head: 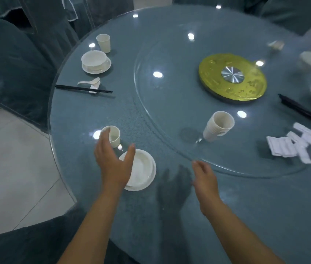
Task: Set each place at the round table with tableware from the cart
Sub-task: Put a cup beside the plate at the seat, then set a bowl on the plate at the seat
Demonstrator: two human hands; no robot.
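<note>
Hovering over the near left of the round glass surface [169, 121], the left hand [112, 161] has its grip spread and empty, fingers beside a single white cup [113, 136] and palm above a bowl on a plate [141, 170]; the right hand [205, 178] hangs near it, fingers relaxed, holding nothing. Stacked cups [218, 125] and white chopstick rests [293, 143] sit on the turntable [150, 103]; a finished setting with bowl [93, 59], cup [103, 42], spoon [90, 81] and chopsticks [83, 89] lies far left

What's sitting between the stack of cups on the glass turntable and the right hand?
Nothing: in the head view, only bare glass and the turntable's rim lie between the stack of cups and the open right hand.
</note>
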